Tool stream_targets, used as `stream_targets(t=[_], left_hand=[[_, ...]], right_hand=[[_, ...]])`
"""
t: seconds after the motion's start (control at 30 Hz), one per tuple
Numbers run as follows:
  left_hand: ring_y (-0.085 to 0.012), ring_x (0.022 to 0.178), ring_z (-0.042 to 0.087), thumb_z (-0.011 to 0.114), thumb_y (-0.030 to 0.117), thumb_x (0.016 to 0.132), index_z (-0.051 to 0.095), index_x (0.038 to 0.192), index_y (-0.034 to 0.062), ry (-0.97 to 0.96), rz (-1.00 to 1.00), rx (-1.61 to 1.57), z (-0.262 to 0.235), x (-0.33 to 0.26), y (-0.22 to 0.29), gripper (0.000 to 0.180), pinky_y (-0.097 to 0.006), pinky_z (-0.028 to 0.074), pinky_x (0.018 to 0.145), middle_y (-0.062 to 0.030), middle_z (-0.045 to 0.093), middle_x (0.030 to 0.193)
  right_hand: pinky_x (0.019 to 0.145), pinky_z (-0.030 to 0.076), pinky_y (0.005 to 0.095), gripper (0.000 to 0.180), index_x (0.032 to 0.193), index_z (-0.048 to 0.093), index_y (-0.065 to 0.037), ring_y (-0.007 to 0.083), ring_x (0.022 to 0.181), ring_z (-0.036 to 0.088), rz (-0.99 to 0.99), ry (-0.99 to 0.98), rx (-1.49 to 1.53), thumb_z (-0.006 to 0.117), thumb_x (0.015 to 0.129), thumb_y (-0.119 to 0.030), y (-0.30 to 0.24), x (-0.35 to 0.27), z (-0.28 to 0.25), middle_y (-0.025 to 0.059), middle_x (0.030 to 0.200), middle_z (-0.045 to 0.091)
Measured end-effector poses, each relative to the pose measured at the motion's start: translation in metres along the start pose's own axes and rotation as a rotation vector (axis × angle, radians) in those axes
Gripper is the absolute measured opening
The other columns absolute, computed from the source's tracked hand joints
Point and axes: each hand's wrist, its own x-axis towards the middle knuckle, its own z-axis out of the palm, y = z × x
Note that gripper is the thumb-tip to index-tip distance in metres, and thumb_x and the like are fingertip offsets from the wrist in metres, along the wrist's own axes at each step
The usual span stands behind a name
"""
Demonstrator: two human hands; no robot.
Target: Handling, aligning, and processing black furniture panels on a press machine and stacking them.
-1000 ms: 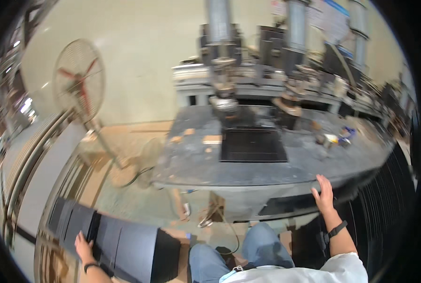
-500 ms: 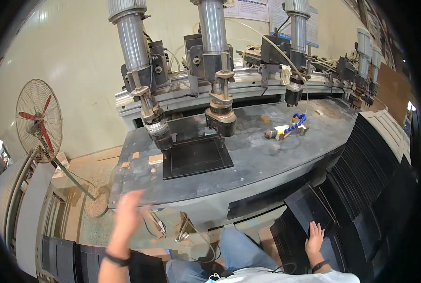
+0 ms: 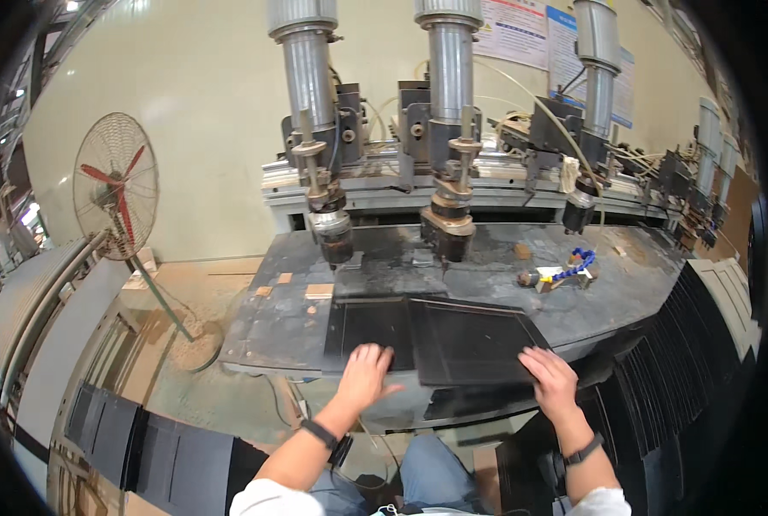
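Two flat black panels lie side by side at the front of the machine table (image 3: 255,331), both reaching over its near edge. On the near edge of the left panel (image 3: 371,322) rest the fingers of my left hand (image 3: 363,378), its thumb stretched out to the right and apart from them. My right hand (image 3: 552,380) grips the right panel (image 3: 470,337) by its near right corner, fingers on top and thumb hidden. This panel is tilted and slightly blurred, and its left edge meets or overlaps the left panel. Above and behind the panels hang two spindle heads (image 3: 336,242) (image 3: 449,236).
Stacked black panels (image 3: 659,365) stand at the right, and more black panels (image 3: 177,469) lie at lower left. A blue jointed hose (image 3: 583,258) and small wood blocks (image 3: 319,291) sit on the table. A red-bladed fan (image 3: 116,185) stands at the left.
The panel under the spindles has come toward me, with my left hand now on it. My right hand has brought another panel up from the right-hand stack to the table. The view has shifted left.
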Motion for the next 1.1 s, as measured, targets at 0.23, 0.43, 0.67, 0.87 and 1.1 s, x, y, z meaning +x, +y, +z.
stream_targets(t=[0.23, 0.43, 0.67, 0.87, 1.1], left_hand=[[-0.0197, 0.086, 0.056, 0.063, 0.015, 0.069, 0.062, 0.103, 0.0154, 0.005, 0.155, 0.261, -0.123, -0.168, -0.007, 0.034, -0.031, 0.046, 0.070, -0.0011, 0.057, 0.092], [-0.0229, 0.079, 0.060, 0.060, 0.008, 0.070, 0.064, 0.098, 0.0104, 0.059, -0.296, 0.510, -0.253, -0.284, -0.008, 0.028, -0.035, 0.046, 0.067, -0.0044, 0.064, 0.094], [-0.0262, 0.093, 0.058, 0.058, 0.004, 0.073, 0.060, 0.109, 0.0101, 0.084, -0.833, 0.990, -0.327, -0.416, -0.128, 0.037, -0.038, 0.046, 0.076, -0.0065, 0.062, 0.101], [-0.0261, 0.096, 0.057, 0.058, 0.015, 0.082, 0.061, 0.111, 0.0137, 0.008, -1.070, 1.131, -0.322, -0.468, -0.222, 0.029, -0.040, 0.046, 0.077, -0.0059, 0.063, 0.100], [-0.0315, 0.130, 0.038, 0.070, 0.040, 0.076, 0.035, 0.142, 0.0150, -0.260, -1.444, 0.578, -0.265, -0.533, -0.245, 0.079, -0.052, 0.033, 0.101, -0.0114, 0.039, 0.143]], right_hand=[[0.094, 0.046, 0.0439, 0.039, 0.118, 0.059, -0.013, 0.0283, 0.110, 0.057, -0.198, -0.160, 0.005, 0.060, 0.079, -0.015, 0.007, 0.075, 0.144, 0.0075, 0.118, 0.061], [0.102, 0.037, 0.0423, 0.046, 0.121, 0.058, -0.012, 0.0318, 0.122, 0.047, -0.124, -0.365, 0.063, 0.060, 0.083, -0.039, 0.004, 0.112, 0.217, 0.0093, 0.128, 0.056], [0.104, 0.032, 0.0506, 0.047, 0.125, 0.054, -0.008, 0.0331, 0.125, 0.043, -0.049, -0.445, 0.024, 0.062, 0.083, -0.029, -0.022, 0.117, 0.220, 0.0111, 0.131, 0.053], [0.107, 0.028, 0.0494, 0.053, 0.130, 0.048, -0.008, 0.0353, 0.129, 0.038, 0.051, -0.282, 0.095, 0.066, 0.081, -0.019, -0.035, 0.093, 0.160, 0.0137, 0.135, 0.046], [0.108, 0.027, 0.0509, 0.080, 0.140, 0.033, -0.003, 0.0374, 0.132, 0.032, 0.519, -0.142, -0.173, 0.073, 0.073, -0.023, 0.033, -0.137, 0.046, 0.0191, 0.143, 0.035]])
